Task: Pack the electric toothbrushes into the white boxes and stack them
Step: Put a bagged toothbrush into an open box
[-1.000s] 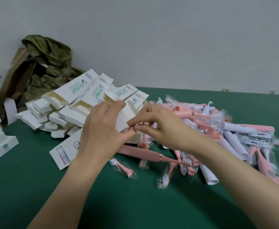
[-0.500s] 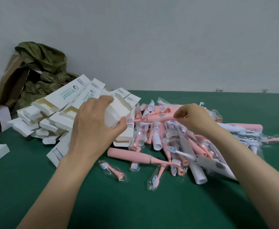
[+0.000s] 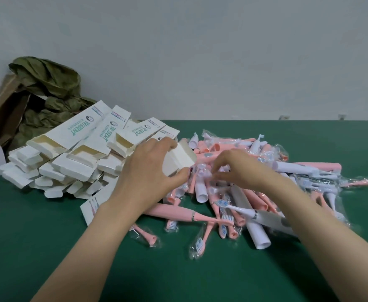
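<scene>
Left hand (image 3: 148,171) grasping white box (image 3: 178,159); right hand (image 3: 239,168) curled into toothbrush pile (image 3: 202,190), grasp unclear; risk: slick wrappers (image 3: 197,247) slipping, pile shifting.

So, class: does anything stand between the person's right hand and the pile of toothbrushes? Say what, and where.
Nothing visible does. The right hand touches the toothbrush pile directly, beside the white box gripped by the left hand.

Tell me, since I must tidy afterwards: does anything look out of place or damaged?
Nothing looks damaged. One bagged pink brush head lies apart from the toothbrush pile, on the green table nearer the person. The open white boxes sit in a tumbled heap, not stacked.
</scene>
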`<state>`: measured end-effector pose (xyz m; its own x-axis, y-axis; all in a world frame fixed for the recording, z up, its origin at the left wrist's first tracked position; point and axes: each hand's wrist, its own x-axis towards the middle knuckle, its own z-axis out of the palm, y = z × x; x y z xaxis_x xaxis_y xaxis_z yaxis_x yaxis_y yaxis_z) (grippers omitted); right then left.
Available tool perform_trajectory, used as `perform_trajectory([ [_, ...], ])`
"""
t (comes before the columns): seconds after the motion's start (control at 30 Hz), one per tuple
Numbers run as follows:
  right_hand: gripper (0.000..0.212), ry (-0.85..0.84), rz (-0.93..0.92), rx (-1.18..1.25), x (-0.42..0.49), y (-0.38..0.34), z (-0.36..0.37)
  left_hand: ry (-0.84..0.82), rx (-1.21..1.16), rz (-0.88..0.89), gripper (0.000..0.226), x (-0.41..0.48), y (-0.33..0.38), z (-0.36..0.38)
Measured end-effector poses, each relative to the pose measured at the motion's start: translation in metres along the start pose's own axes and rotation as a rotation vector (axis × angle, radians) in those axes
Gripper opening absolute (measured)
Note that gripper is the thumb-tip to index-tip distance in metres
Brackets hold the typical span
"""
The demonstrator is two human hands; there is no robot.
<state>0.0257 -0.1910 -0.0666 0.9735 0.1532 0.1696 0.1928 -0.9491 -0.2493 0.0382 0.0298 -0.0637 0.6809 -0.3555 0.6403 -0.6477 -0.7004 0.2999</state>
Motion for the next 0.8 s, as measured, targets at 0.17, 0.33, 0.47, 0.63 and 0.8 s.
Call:
perform_trajectory([
  [0.17, 0.022, 0.306, -0.054, 0.599, -0.007, -0.037, -0.033, 0.032, 0.036, 0.017, 0.049, -0.008, -0.007, -0.004],
  [0.33, 0.018, 0.318, -0.107, 0.097, -0.014, -0.086, -0.03, 0.1, -0.041, 0.001, 0.053, -0.007, -0.008, -0.007],
  [0.47, 0.017, 0.266, -0.125, -0.055, -0.01, -0.101, -0.029, 0.04, -0.061, -0.065, 0.066, -0.01, -0.008, -0.005],
  [0.63, 0.021, 0.27, -0.088, 0.094, -0.001, -0.104, -0.023, -0.008, -0.056, -0.04, 0.068, -0.011, -0.005, -0.001],
  [0.8, 0.048, 0.365, -0.022, 0.605, -0.003, -0.109, -0.013, 0.091, -0.094, -0.057, 0.069, -0.008, -0.009, -0.009],
])
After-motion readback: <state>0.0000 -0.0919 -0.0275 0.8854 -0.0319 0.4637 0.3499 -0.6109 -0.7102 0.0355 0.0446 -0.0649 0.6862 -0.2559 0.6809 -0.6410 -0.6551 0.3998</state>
